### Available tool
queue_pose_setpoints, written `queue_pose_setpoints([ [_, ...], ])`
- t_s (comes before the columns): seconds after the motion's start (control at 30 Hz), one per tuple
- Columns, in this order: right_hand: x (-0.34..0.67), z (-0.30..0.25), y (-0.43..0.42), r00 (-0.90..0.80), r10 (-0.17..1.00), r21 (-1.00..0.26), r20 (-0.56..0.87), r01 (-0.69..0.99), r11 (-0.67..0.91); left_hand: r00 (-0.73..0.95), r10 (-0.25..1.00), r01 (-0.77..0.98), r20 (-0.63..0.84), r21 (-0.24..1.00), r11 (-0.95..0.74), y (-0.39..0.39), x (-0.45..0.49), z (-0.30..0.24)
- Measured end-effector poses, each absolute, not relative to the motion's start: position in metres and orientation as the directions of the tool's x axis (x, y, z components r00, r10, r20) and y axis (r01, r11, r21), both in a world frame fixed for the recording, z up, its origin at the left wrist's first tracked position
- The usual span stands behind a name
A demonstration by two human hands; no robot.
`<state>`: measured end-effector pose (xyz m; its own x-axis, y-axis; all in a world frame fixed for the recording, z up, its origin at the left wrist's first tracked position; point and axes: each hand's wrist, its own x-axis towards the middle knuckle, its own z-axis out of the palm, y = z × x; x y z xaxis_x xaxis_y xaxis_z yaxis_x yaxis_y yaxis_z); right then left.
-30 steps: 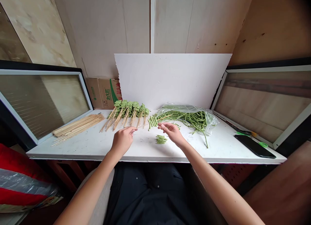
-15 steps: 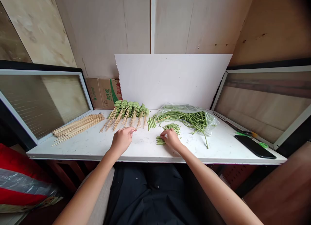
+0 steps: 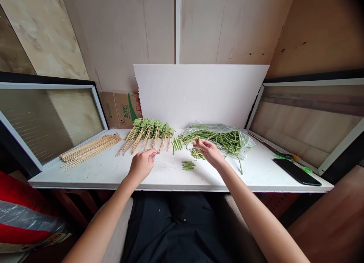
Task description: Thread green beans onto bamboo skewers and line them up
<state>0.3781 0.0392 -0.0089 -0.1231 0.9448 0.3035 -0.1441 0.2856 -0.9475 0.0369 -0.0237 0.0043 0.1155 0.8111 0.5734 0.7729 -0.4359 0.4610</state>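
Observation:
My left hand [image 3: 142, 165] pinches the blunt end of a bamboo skewer [image 3: 165, 149], which points right above the table. Several short pieces of green long bean [image 3: 176, 145] are threaded side by side on it. At the skewer's far end, my right hand [image 3: 209, 151] is closed on a cut bean piece [image 3: 196, 141], partly hidden by the fingers. Below that hand lies a loose heap of cut bean pieces [image 3: 197, 154]. A small row of pieces [image 3: 188, 165] rests nearer the table's front edge.
Filled bean skewers [image 3: 155, 126] are stacked at the back left, bare skewers [image 3: 91, 151] farther left. Whole long beans [image 3: 227, 138] lie in a clear plastic bag at the back right. A black phone [image 3: 297, 172] sits at the right edge of the white table [image 3: 159, 179].
My right hand has risen from the row of cut pieces to the skewer's tip, with a bean piece between the fingers. My left hand keeps its hold on the skewer.

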Motion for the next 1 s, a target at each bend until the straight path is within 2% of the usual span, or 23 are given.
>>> queue_pose_setpoints([
  [0.13,0.3813,-0.0033,0.0357,-0.114,0.950,-0.916,0.291,-0.318,0.242,0.133,0.806,0.766,0.576,0.456,-0.452,-0.0234,0.0402,0.0007],
  [0.43,0.3795,-0.0061,0.0360,-0.069,0.957,-0.871,0.281,-0.438,0.224,0.129,0.825,0.782,0.551,0.455,-0.426,-0.0221,0.0399,-0.0013],
  [1.0,0.3764,-0.0020,0.0322,-0.067,0.955,-0.875,0.290,-0.424,0.236,0.127,0.831,0.791,0.542,0.450,-0.415,-0.0233,0.0411,-0.0005],
])
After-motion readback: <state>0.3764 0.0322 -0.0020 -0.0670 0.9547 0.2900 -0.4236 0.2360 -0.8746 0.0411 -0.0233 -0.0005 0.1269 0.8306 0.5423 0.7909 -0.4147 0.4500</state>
